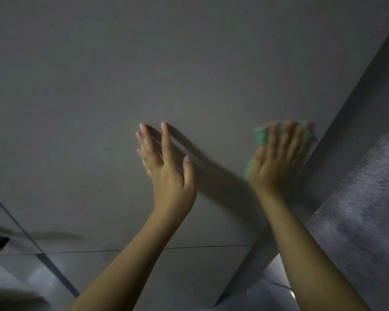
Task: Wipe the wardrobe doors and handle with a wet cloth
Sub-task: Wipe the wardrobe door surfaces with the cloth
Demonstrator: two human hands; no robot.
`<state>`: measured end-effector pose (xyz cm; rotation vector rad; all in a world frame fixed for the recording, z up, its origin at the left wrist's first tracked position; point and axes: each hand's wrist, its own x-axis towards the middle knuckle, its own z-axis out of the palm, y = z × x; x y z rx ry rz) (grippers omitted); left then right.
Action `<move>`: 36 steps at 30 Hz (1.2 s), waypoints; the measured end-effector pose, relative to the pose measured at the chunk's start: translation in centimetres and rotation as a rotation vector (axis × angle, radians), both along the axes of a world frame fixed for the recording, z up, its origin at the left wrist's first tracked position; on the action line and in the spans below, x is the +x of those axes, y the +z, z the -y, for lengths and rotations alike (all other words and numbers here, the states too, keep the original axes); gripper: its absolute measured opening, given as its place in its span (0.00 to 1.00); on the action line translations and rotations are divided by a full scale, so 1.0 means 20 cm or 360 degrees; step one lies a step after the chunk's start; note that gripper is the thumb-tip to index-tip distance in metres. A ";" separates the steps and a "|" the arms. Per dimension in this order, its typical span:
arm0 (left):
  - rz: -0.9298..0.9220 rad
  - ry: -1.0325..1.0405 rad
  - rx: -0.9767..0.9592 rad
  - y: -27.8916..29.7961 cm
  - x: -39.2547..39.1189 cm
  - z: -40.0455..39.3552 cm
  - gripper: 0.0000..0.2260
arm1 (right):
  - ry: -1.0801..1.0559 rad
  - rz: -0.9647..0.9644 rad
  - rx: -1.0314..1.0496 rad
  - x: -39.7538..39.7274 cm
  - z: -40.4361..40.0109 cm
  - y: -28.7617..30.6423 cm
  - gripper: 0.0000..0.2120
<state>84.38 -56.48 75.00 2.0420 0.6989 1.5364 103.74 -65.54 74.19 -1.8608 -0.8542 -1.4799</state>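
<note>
Right hand [279,158] pressing cloth [262,136], wardrobe door [144,75]

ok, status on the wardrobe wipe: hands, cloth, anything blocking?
Right hand flat, pressing green cloth on door near its right edge. Left hand open, empty, fingertips at door. Nothing blocking. Handle not visible.

The wardrobe door [166,75] looks like a smooth, matt grey panel with a flat, even finish and no visible grain. The cloth [262,136] under the right hand [276,162] is soft green fabric, its texture blurred. Beside the door, the wall [364,198] has a rough, mottled grey surface, like textured plaster or coarse covering.
</note>
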 end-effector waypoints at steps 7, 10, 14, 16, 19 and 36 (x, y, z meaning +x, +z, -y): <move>-0.0067 0.0067 0.0082 -0.02 0.03 -0.01 0.31 | 0.0091 -0.0526 0.0304 -0.29 -0.22 -0.12 0.24; -0.0065 0.0075 0.0091 -0.03 0.03 -0.01 0.31 | 0.0174 -0.0434 0.0027 -0.17 -0.07 -0.24 0.23; -0.0056 0.0048 0.0149 -0.05 0.01 -0.04 0.30 | 0.0115 -0.0835 0.0849 0.06 0.06 -0.08 0.25; -0.0067 0.0042 0.0160 -0.05 0.01 -0.04 0.30 | 0.0068 -0.0983 0.1047 0.00 -0.01 -0.06 0.25; -0.0033 0.0037 0.0113 -0.04 0.03 -0.02 0.31 | 0.0102 -0.0806 0.0662 -0.22 -0.17 -0.19 0.25; -0.0102 -0.0043 0.0163 -0.05 -0.02 -0.04 0.28 | 0.0249 -0.0707 0.0394 -0.29 -0.18 -0.37 0.22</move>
